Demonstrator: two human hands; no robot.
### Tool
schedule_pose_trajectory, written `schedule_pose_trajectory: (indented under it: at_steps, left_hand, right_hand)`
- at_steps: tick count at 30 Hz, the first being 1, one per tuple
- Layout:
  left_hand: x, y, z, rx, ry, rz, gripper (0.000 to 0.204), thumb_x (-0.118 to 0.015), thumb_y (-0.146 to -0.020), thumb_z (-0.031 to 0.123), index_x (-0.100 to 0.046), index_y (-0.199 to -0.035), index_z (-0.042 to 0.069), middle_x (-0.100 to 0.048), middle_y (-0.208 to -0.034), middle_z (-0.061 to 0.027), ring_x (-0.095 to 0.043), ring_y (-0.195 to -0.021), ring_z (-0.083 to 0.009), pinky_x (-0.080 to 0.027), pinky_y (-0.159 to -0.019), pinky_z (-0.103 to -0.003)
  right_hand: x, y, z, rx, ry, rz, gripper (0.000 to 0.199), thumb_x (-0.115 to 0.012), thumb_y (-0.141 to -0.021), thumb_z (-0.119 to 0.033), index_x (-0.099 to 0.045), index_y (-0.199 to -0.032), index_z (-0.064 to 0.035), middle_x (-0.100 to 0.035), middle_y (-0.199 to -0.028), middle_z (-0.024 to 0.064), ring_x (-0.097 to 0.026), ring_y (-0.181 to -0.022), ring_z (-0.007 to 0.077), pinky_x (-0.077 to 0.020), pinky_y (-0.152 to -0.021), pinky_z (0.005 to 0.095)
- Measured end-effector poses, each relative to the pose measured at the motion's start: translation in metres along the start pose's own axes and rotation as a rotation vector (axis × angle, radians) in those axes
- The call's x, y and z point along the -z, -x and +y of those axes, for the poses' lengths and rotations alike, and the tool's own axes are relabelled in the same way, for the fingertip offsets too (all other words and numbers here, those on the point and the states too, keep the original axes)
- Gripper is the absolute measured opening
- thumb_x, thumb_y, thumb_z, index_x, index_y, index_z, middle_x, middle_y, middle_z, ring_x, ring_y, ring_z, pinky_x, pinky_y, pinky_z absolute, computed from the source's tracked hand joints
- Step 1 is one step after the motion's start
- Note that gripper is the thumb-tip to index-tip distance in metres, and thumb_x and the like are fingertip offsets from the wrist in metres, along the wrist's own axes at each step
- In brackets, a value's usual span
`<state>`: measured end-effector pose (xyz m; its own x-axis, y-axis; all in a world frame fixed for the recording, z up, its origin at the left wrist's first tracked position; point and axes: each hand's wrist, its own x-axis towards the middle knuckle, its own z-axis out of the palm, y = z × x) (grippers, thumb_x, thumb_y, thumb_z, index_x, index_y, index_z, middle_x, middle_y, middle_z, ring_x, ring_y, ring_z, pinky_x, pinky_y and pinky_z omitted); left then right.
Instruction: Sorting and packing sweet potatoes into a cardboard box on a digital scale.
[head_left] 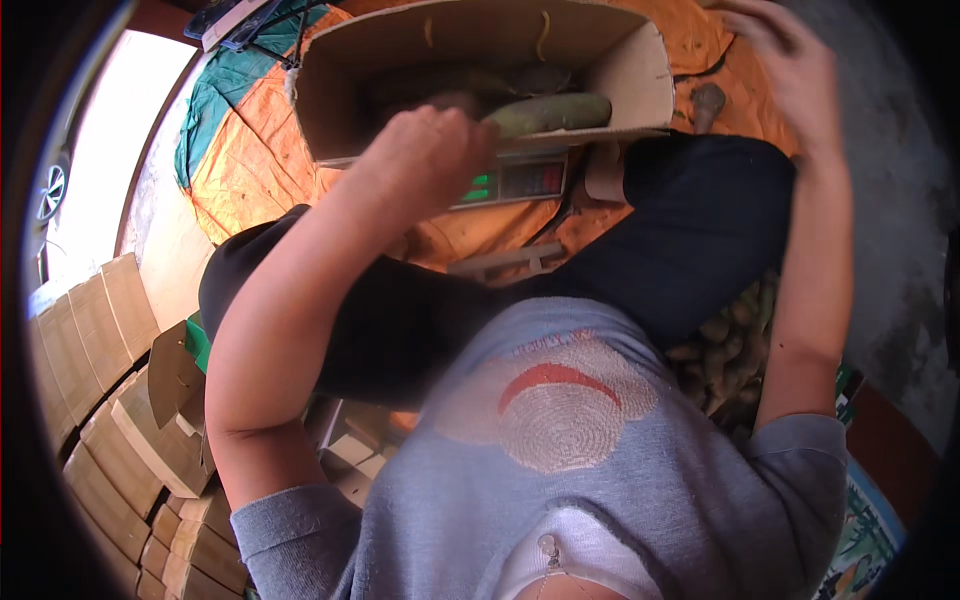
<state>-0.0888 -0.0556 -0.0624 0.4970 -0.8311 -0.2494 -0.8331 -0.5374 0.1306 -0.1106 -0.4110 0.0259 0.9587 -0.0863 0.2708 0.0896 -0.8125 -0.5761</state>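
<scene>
Their L hand (440, 148), approx 12 o'clock, curls beside a long green veg (560, 114) in the cardboard box (640, 75); can't tell if it's pinching anything. R hand (797, 75), approx 2 o'clock, fingers loosely spread over orange tarp (750, 108).

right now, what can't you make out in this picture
All in the head view:
- Left hand: fingers blurred, turned away; its grip is unclear.
- Green vegetable: left end hidden by that hand.
- Box: the far lower inside is lost in shadow.
- Scale: partly hidden by the box and left wrist.
- Right hand: blurred, fingers near the top edge.
</scene>
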Motion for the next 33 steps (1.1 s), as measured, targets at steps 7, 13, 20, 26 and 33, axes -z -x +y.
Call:
schedule_pose_trajectory:
  at_steps: [7,13,20,26,33]
  left_hand:
    - [0.016,-0.006,-0.005,0.115,0.256,0.168,0.032,-0.062,-0.094,0.019,-0.064,-0.124,0.009,-0.071,-0.104,-0.0177,-0.067,-0.093,-0.0389,-0.055,-0.082,-0.045]
    - [-0.015,-0.04,-0.016,0.006,0.385,0.309,0.026,-0.059,-0.095,0.017,-0.068,-0.116,0.005,-0.069,-0.111,-0.0185,-0.065,-0.103,-0.0393,-0.053,-0.086,-0.044]
    - [-0.019,-0.026,-0.039,0.039,0.172,0.391,0.028,-0.054,-0.1,0.015,-0.065,-0.121,0.001,-0.068,-0.12,-0.0167,-0.066,-0.11,-0.0353,-0.051,-0.094,-0.04]
    - [-0.039,-0.045,-0.048,0.043,0.178,0.483,0.029,-0.052,-0.102,0.014,-0.065,-0.126,0.004,-0.067,-0.127,-0.0121,-0.065,-0.116,-0.028,-0.053,-0.093,-0.038]
    - [-0.035,-0.012,-0.07,0.165,0.183,0.59,0.028,-0.053,-0.099,0.009,-0.068,-0.123,0.006,-0.068,-0.125,-0.0099,-0.066,-0.113,-0.026,-0.053,-0.094,-0.034]
  right_hand:
    - [0.117,0.215,0.198,-0.57,0.153,0.391,0.027,-0.06,-0.102,-0.029,-0.07,-0.095,-0.0051,-0.058,-0.065,-0.0029,-0.053,-0.057,0.0056,-0.0409,-0.052,0.0225]
    - [-0.021,0.619,0.284,-0.528,0.489,-0.936,0.063,-0.073,-0.071,-0.016,-0.058,-0.131,-0.004,-0.061,-0.129,0.0173,-0.058,-0.12,0.0345,-0.0422,-0.107,0.0439]
    - [-0.173,0.638,0.167,-1.025,-0.034,-0.988,0.04,-0.065,-0.083,-0.012,-0.062,-0.123,-0.0038,-0.066,-0.121,0.0169,-0.063,-0.113,0.0347,-0.0502,-0.093,0.047]
    - [-0.111,0.657,0.191,-1.147,0.414,-0.65,0.034,-0.057,-0.092,-0.025,-0.06,-0.121,-0.0084,-0.062,-0.116,0.0195,-0.062,-0.11,0.04,-0.0519,-0.087,0.0509]
    - [0.0,0.719,0.221,-1.59,0.954,-0.094,0.037,-0.068,-0.08,-0.035,-0.067,-0.105,-0.0079,-0.066,-0.115,0.0156,-0.066,-0.106,0.0369,-0.0536,-0.091,0.0435]
